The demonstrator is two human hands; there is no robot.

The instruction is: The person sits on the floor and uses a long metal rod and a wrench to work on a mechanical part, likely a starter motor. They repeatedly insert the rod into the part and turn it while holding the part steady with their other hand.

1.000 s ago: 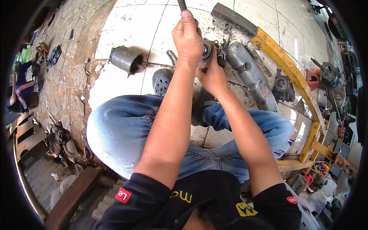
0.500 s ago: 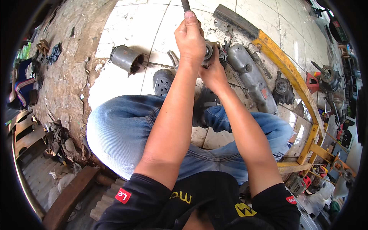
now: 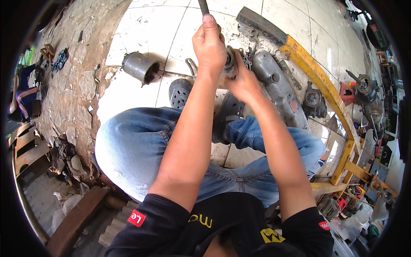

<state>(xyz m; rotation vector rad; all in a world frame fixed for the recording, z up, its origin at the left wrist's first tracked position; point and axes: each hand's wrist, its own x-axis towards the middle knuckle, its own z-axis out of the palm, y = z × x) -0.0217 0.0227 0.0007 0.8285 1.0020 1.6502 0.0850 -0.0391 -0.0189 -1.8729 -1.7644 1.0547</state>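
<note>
My left hand (image 3: 209, 45) is closed around a dark rod (image 3: 203, 6), its thumb lying along the shaft, which points away from me. What the rod's lower end meets is hidden behind that hand. Just right of it, my right hand (image 3: 244, 83) grips a round metal part (image 3: 230, 60) with a ring-shaped opening, steadying it close to my left wrist. Its underside is covered by my fingers. Beyond it lies a small toothed or slotted metal piece (image 3: 247, 58). A wrench-like metal piece (image 3: 191, 66) rests on the tiles left of my left wrist.
An open metal cylinder (image 3: 140, 67) lies on its side at the left. To the right are a long grey metal cover (image 3: 280, 88), a dark round housing (image 3: 314, 98) and a yellow frame (image 3: 325, 70). My shoes (image 3: 180, 92) stand below my hands. A wooden beam (image 3: 79, 220) sits lower left.
Both hands have shifted slightly, the left a little left and away from me. My right hand has turned a little on the round metal part, showing more of its ring.
</note>
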